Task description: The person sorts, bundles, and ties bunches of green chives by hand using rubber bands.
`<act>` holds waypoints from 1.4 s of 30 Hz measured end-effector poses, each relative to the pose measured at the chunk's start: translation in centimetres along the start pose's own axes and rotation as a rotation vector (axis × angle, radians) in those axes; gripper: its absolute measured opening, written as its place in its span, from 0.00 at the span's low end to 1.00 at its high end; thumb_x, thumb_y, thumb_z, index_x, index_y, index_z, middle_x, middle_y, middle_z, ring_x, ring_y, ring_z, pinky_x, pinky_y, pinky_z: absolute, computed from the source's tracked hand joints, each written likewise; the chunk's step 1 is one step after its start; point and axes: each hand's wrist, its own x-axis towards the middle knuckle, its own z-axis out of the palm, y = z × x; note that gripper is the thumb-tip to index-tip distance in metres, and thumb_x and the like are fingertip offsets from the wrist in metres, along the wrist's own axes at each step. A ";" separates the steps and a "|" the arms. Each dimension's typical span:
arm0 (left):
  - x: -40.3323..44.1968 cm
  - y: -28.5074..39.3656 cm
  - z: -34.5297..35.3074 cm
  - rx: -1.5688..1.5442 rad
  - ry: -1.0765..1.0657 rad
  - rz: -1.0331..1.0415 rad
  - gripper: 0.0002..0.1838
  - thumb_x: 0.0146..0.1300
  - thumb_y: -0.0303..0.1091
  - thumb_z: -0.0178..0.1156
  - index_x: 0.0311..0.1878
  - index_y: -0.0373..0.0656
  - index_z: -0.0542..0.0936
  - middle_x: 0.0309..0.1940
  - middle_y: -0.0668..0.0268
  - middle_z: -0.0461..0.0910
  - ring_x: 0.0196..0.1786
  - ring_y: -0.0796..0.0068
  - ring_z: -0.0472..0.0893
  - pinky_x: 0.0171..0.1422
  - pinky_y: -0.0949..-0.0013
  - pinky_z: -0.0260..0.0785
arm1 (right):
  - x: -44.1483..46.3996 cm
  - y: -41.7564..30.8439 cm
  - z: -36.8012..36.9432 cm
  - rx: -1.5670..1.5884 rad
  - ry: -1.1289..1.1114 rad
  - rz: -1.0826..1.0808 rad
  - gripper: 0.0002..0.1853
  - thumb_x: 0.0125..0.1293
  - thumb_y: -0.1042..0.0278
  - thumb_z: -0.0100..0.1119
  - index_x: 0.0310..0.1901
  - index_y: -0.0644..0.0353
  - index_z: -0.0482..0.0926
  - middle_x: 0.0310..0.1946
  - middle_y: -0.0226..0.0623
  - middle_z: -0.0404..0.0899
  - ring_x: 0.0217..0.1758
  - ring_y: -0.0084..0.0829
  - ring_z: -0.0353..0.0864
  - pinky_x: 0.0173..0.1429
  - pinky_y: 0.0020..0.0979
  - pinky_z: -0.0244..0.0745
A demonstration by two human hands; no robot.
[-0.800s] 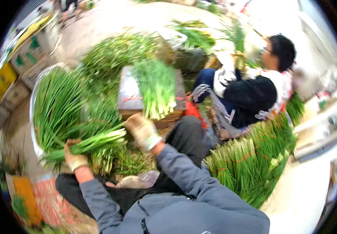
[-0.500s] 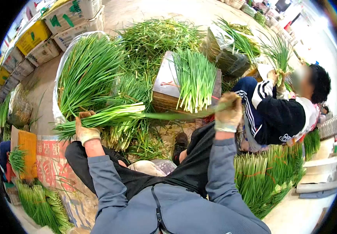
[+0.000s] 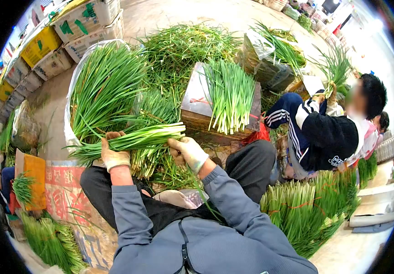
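Counted: one gloved left hand (image 3: 114, 155), one gloved right hand (image 3: 188, 151), one held bunch of chives (image 3: 146, 137). One spread bunch (image 3: 233, 93), towards the right edge of one low wooden box (image 3: 197, 98). Two stacked white crates (image 3: 71, 23) and one large yellow crate (image 3: 41, 45) nearest; farther ones too small to count. One seated person (image 3: 329, 132) in striped trousers. Tied bunches (image 3: 297, 205), several, packed too closely to count.

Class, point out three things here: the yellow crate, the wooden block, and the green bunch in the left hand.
Yellow crate (image 3: 41, 45): head view, on its side wall.
Wooden block (image 3: 195, 94): head view, on its bare top.
Green bunch (image 3: 147, 138): head view, midway along its stalks.
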 end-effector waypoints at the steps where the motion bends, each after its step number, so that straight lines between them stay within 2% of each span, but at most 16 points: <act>1: -0.3 -0.1 0.3 0.009 -0.012 -0.007 0.19 0.76 0.49 0.51 0.44 0.41 0.78 0.36 0.61 0.83 0.40 0.61 0.83 0.61 0.51 0.76 | -0.6 -0.6 -0.1 0.039 -0.088 -0.019 0.13 0.73 0.59 0.59 0.45 0.62 0.78 0.20 0.23 0.67 0.15 0.17 0.58 0.20 0.24 0.51; 6: -0.5 -1.1 0.9 -0.081 0.134 -0.059 0.21 0.77 0.50 0.51 0.43 0.40 0.78 0.35 0.61 0.82 0.40 0.62 0.81 0.62 0.50 0.74 | -3.5 -2.3 -0.5 -0.101 0.054 -0.116 0.11 0.74 0.59 0.55 0.41 0.59 0.78 0.17 0.22 0.66 0.15 0.16 0.59 0.18 0.23 0.51; 8: -0.8 -0.1 1.0 -0.038 0.092 -0.034 0.21 0.77 0.51 0.50 0.43 0.39 0.78 0.34 0.60 0.81 0.41 0.60 0.80 0.62 0.50 0.74 | -4.8 -3.0 -2.2 -0.093 0.141 -0.323 0.16 0.75 0.48 0.55 0.40 0.54 0.78 0.16 0.19 0.62 0.14 0.15 0.58 0.17 0.21 0.50; 10: 0.7 1.2 -0.4 -0.069 0.011 0.021 0.23 0.77 0.52 0.48 0.43 0.38 0.77 0.32 0.58 0.80 0.46 0.57 0.78 0.62 0.50 0.72 | -6.6 -5.5 -4.4 0.259 0.439 -0.488 0.19 0.73 0.43 0.57 0.38 0.51 0.79 0.15 0.17 0.59 0.13 0.14 0.55 0.15 0.22 0.50; 13: 0.4 3.2 0.5 -0.136 0.032 0.072 0.16 0.76 0.46 0.54 0.46 0.40 0.78 0.29 0.65 0.81 0.32 0.65 0.80 0.56 0.55 0.74 | -10.2 -12.4 -7.4 0.456 0.755 -0.976 0.12 0.72 0.54 0.62 0.33 0.48 0.78 0.19 0.18 0.66 0.17 0.12 0.59 0.17 0.18 0.51; 15: -1.2 3.9 1.3 -0.153 -0.157 0.040 0.13 0.73 0.41 0.59 0.50 0.42 0.79 0.29 0.69 0.81 0.27 0.71 0.78 0.50 0.57 0.73 | -14.8 -15.8 -7.1 0.494 0.684 -1.200 0.13 0.70 0.50 0.63 0.34 0.48 0.77 0.24 0.20 0.71 0.20 0.13 0.62 0.19 0.17 0.54; 17: -1.6 4.2 1.6 -0.222 -0.397 -0.050 0.13 0.73 0.39 0.60 0.53 0.42 0.79 0.28 0.69 0.79 0.26 0.72 0.76 0.48 0.59 0.72 | -17.0 -18.0 -6.1 0.254 0.547 -1.543 0.18 0.74 0.46 0.57 0.36 0.53 0.77 0.23 0.23 0.70 0.22 0.14 0.65 0.23 0.15 0.56; 18: -2.3 3.9 2.5 -0.218 -0.430 -0.049 0.15 0.74 0.38 0.58 0.56 0.40 0.80 0.25 0.75 0.63 0.26 0.77 0.64 0.46 0.64 0.66 | -17.1 -19.4 -3.5 0.078 0.562 -1.725 0.17 0.74 0.46 0.57 0.37 0.52 0.77 0.25 0.25 0.72 0.25 0.14 0.66 0.26 0.15 0.60; 21: -3.5 3.1 4.0 -0.173 -0.723 -0.090 0.16 0.74 0.38 0.57 0.59 0.39 0.78 0.25 0.74 0.64 0.27 0.77 0.66 0.47 0.65 0.65 | -13.3 -23.1 1.9 -0.520 0.630 -2.060 0.15 0.71 0.48 0.60 0.41 0.52 0.77 0.33 0.30 0.76 0.33 0.19 0.71 0.35 0.19 0.67; 23: -4.2 2.6 4.5 -0.202 -0.812 -0.131 0.17 0.76 0.37 0.55 0.61 0.39 0.76 0.25 0.74 0.64 0.27 0.78 0.67 0.47 0.66 0.64 | -7.9 -24.5 4.4 -0.973 0.609 -1.953 0.15 0.69 0.50 0.62 0.46 0.53 0.77 0.39 0.33 0.77 0.38 0.24 0.74 0.41 0.23 0.69; 27: -4.6 2.8 4.6 -0.288 -0.850 -0.161 0.19 0.78 0.39 0.51 0.63 0.36 0.74 0.24 0.74 0.64 0.26 0.78 0.67 0.47 0.65 0.66 | 3.2 -22.3 3.7 -1.700 0.401 -1.113 0.21 0.66 0.54 0.66 0.55 0.55 0.77 0.50 0.39 0.79 0.49 0.34 0.79 0.53 0.31 0.74; 31: -5.1 2.6 4.0 -0.287 -0.863 -0.144 0.18 0.77 0.39 0.53 0.61 0.36 0.74 0.21 0.74 0.63 0.23 0.79 0.66 0.45 0.67 0.67 | 1.0 -13.0 1.6 -1.514 -0.106 -0.616 0.23 0.63 0.58 0.69 0.57 0.57 0.81 0.54 0.42 0.83 0.54 0.41 0.85 0.59 0.37 0.78; 35: -4.2 1.5 2.9 -0.284 -0.862 -0.212 0.19 0.75 0.39 0.56 0.61 0.39 0.76 0.22 0.73 0.70 0.22 0.78 0.69 0.43 0.65 0.66 | 0.1 -2.7 1.4 -1.331 -0.078 -0.488 0.18 0.62 0.56 0.68 0.47 0.60 0.84 0.45 0.47 0.84 0.48 0.47 0.83 0.53 0.38 0.78; 39: -4.2 1.3 3.0 -0.252 -0.881 -0.238 0.18 0.76 0.39 0.54 0.61 0.39 0.77 0.22 0.73 0.71 0.22 0.79 0.69 0.43 0.66 0.67 | 1.3 1.1 0.9 -1.193 -0.128 -0.719 0.12 0.65 0.65 0.66 0.47 0.61 0.84 0.39 0.39 0.85 0.39 0.34 0.85 0.46 0.32 0.80; 41: -4.2 1.9 3.4 -0.299 -0.908 -0.214 0.18 0.76 0.39 0.52 0.61 0.38 0.76 0.21 0.74 0.69 0.22 0.80 0.69 0.44 0.66 0.69 | -0.7 -0.3 0.8 -0.672 -0.096 -0.300 0.09 0.68 0.68 0.64 0.45 0.62 0.84 0.36 0.33 0.85 0.33 0.25 0.82 0.40 0.28 0.78; 42: -4.1 2.4 3.8 -0.344 -0.939 -0.194 0.17 0.77 0.38 0.51 0.61 0.36 0.74 0.20 0.75 0.67 0.23 0.80 0.70 0.44 0.66 0.70 | -0.6 0.0 -0.4 -0.507 -0.042 -0.322 0.07 0.69 0.69 0.63 0.42 0.63 0.83 0.33 0.30 0.83 0.31 0.19 0.78 0.37 0.23 0.75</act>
